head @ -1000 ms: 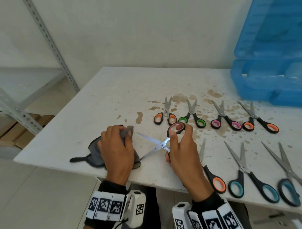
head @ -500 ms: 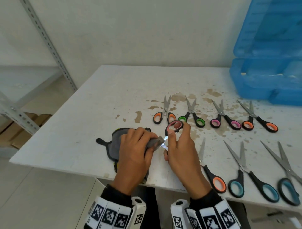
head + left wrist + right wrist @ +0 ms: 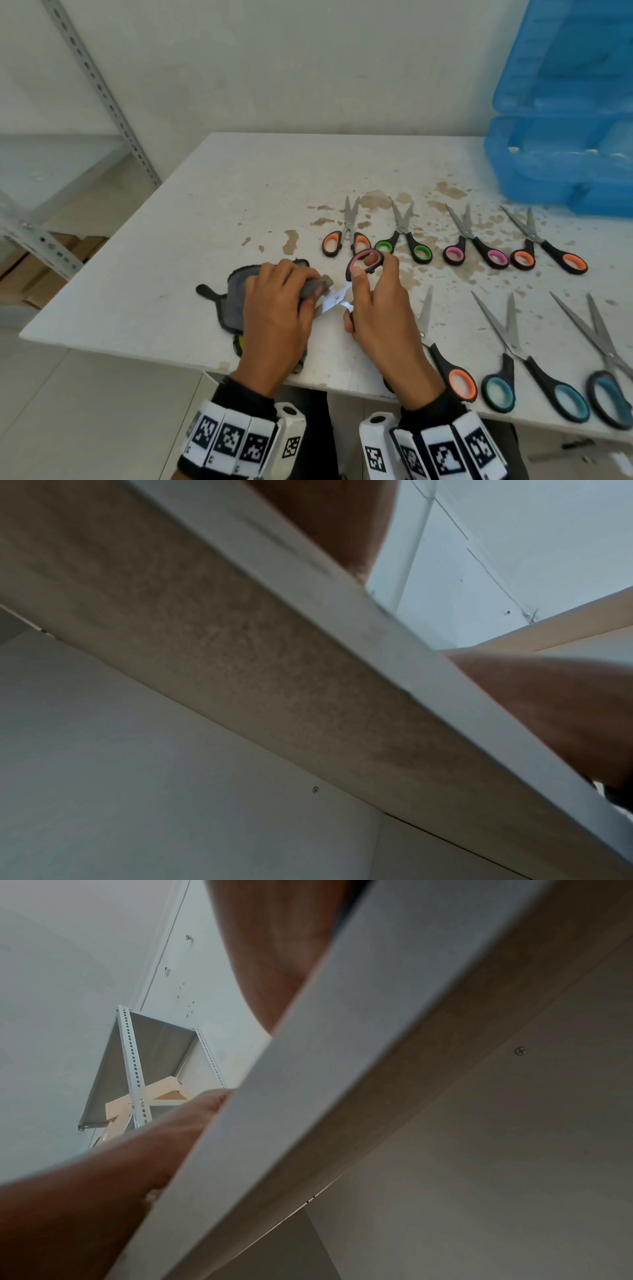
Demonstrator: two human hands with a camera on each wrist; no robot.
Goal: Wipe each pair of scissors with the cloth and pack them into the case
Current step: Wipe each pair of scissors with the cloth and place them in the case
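Seven scissors (image 3: 404, 236) lie right of both hands (image 3: 380, 308); case (image 3: 561, 164) behind.

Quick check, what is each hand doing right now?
Left hand: grips the grey cloth around a scissor blade.
Right hand: holds the pink-handled scissors by the handles.

A plain storeroom or workshop; slotted steel shelving (image 3: 102, 92), stained white table (image 3: 239, 192), bare wall (image 3: 274, 61).
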